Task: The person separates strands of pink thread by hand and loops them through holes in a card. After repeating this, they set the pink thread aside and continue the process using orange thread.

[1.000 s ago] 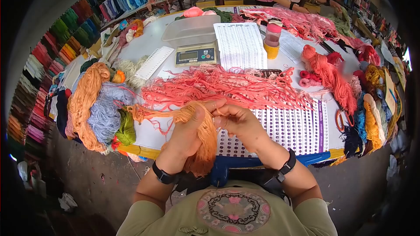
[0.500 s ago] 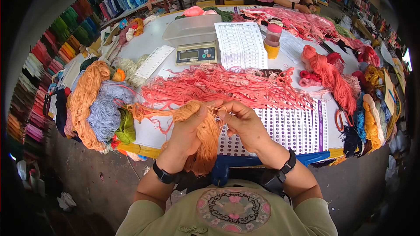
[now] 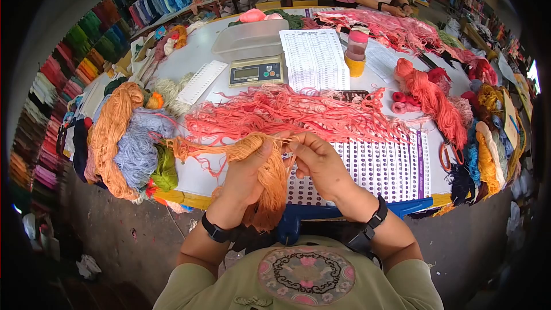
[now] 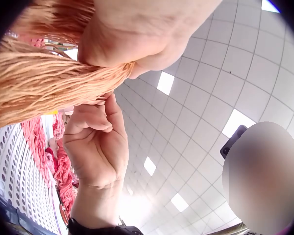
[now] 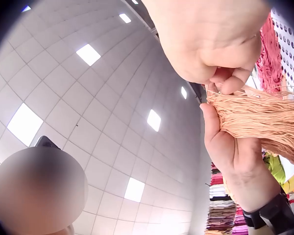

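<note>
A skein of peach-orange thread (image 3: 271, 186) hangs over my left hand (image 3: 244, 175), which grips it between thumb and fingers. Its loose lower part drops past the table's front edge, and a strand bundle trails left across the table. With curled fingertips my right hand (image 3: 324, 163) pinches a few fine strands at the skein's upper right side. In the left wrist view the right hand (image 4: 98, 147) sits just under the thread bundle (image 4: 54, 90). The right wrist view shows the left thumb laid along the skein (image 5: 259, 117), with thin strands at the right fingertips.
A long heap of coral-pink thread (image 3: 287, 115) lies beyond my hands, partly over a hole-punched card (image 3: 367, 172). Behind it stand a digital scale (image 3: 256, 72), a clear plastic tub (image 3: 249, 40) and printed sheets (image 3: 314, 60). Red-handled scissors (image 3: 446, 158) lie at right; peach and blue skeins (image 3: 143, 146) pile at left.
My right fingertips have shifted slightly up and right, with strands stretched between them and the skein. The left hand keeps its hold. Across the table, a person's arms have drawn together.
</note>
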A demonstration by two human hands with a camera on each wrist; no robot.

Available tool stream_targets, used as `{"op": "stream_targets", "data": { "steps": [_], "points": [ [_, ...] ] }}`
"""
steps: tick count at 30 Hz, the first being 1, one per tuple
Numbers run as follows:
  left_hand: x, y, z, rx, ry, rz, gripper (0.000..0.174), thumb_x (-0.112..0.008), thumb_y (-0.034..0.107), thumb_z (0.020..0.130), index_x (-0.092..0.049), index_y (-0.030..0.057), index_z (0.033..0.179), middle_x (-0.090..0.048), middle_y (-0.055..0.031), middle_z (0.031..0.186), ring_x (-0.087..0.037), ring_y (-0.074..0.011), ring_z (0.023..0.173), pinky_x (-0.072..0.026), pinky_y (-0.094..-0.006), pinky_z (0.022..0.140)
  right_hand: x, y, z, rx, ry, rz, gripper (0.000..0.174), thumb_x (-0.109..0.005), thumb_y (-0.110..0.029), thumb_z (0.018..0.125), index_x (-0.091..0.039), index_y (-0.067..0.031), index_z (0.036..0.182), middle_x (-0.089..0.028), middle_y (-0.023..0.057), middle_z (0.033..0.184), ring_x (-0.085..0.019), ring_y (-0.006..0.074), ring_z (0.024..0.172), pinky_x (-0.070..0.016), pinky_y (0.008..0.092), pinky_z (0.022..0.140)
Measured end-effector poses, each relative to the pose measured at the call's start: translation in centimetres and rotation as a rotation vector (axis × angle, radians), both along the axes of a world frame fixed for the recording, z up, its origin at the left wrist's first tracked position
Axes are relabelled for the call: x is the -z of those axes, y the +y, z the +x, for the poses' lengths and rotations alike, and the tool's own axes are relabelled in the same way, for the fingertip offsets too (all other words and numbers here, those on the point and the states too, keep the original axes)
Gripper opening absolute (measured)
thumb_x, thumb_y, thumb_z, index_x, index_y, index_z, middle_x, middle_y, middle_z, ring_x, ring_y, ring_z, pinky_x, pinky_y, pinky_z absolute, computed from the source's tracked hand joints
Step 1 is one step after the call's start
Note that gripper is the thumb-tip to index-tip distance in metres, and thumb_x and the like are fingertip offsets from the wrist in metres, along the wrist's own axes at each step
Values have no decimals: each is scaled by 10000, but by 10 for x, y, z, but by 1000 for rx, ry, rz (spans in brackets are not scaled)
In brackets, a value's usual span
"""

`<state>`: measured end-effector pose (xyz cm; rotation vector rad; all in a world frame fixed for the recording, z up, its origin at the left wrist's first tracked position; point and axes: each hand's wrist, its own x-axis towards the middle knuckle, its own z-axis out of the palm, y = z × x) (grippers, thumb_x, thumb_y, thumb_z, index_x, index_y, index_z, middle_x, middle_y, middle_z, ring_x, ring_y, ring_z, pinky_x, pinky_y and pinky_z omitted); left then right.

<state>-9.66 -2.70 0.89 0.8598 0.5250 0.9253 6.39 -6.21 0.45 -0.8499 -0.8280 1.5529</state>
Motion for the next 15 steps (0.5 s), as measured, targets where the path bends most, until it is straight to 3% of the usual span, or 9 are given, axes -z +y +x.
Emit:
{"op": "stream_targets", "data": {
  "steps": [4,6,10,13,15],
  "points": [
    [2,-1,3,-6,-10,-14,417,-542,260,947,-520,-35,1242,-592,-122,1157,-579,-205,1064,-493,-355,891,3,3,2,4,10,-12,126,-561,-190,941,-607,-79,978,-607,-33,918,-553,34,726,-433,178,568],
    [4,-2,5,-41,7,-29,413,-554,262,938,-529,-28,1231,-596,-125,1156,-580,-209,1063,-493,-360,885,1,3,-1,32,-206,-20,116,-566,-186,938,-608,-86,978,-600,-37,901,-549,32,726,-438,181,578],
    [9,-1,4,-37,46,38,382,-588,210,918,-544,-29,1213,-605,-123,1143,-583,-204,1052,-482,-361,906,10,4,-2,2,-246,93,111,-572,-183,934,-608,-90,983,-595,-41,869,-542,30,713,-437,176,580],
    [15,4,3,-70,66,106,345,-577,177,926,-552,-31,1200,-602,-121,1158,-579,-190,1059,-486,-335,891,2,0,-3,69,-144,47,98,-566,-170,936,-616,-92,966,-584,-55,824,-515,18,674,-420,169,555],
    [13,7,1,-98,82,161,318,-553,159,943,-554,-32,1198,-599,-118,1172,-577,-178,1066,-493,-312,875,-2,-4,4,-137,56,-14,99,-553,-159,941,-627,-94,951,-566,-69,793,-482,6,643,-399,165,535]
  ]
}}
